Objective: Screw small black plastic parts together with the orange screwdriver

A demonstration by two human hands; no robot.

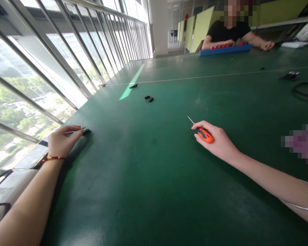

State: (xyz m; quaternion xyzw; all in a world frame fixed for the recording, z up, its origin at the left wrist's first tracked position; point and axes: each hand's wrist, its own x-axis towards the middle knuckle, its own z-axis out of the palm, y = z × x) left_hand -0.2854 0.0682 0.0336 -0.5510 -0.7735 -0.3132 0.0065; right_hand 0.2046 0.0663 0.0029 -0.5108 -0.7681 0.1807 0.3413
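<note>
Orange-handled screwdriver (204,134), thin steel shaft, in right hand (218,140).

You have one orange-handled screwdriver (204,134); four small black parts: one at the tabletop's left edge (86,130), a pair mid-tabletop (149,98), one farther back (133,86); one blue tray (226,49).

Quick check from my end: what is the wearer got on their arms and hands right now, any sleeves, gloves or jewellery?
Both forearms are bare: no sleeves, no gloves. The left hand has a red and gold beaded bracelet at the wrist. The right hand wears nothing at the wrist; a thin silver bangle sits further up that forearm. No rings visible on the fingers.
</note>
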